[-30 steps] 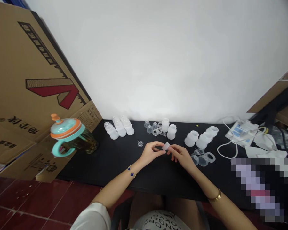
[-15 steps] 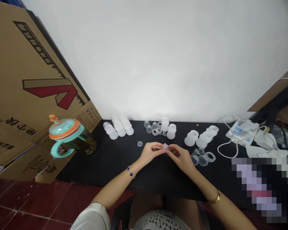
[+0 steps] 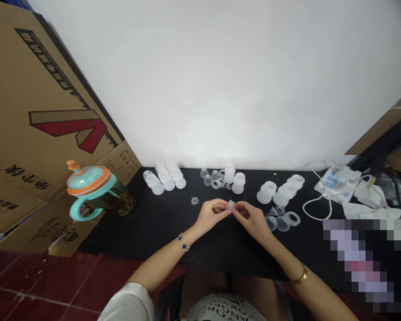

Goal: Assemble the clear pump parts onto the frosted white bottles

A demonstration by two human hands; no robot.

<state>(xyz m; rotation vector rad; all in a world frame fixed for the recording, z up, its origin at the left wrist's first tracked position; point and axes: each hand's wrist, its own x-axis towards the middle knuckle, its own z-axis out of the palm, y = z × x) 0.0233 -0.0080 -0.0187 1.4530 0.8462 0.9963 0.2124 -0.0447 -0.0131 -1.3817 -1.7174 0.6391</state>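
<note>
My left hand [image 3: 211, 215] and my right hand [image 3: 251, 219] meet above the black table, thumbs and fingers pinching a small clear bottle collar [image 3: 231, 205] between them. Fingertips cover part of it, so I cannot tell whether a nipple sits inside. A clear silicone nipple [image 3: 194, 201] lies alone to the left of my left hand. Beyond my hands are clear caps [image 3: 207, 179], some rings [image 3: 215, 183] and two open white baby bottles [image 3: 238, 183]. More caps [image 3: 283, 224] and a ring [image 3: 293, 218] lie just right of my right hand.
Three capped bottles [image 3: 166, 178] stand at the back left, several open bottles [image 3: 266, 192] at the right. A large teal-lidded jug [image 3: 92, 185] is by a cardboard box [image 3: 53, 133]. White cables [image 3: 330, 196] and papers [image 3: 370, 209] cover the right end. The wall bounds the back.
Both hands keep their pinch on the collar, which has turned or shifted very slightly. The left wrist has rotated a little. The rest of the table is unchanged.
</note>
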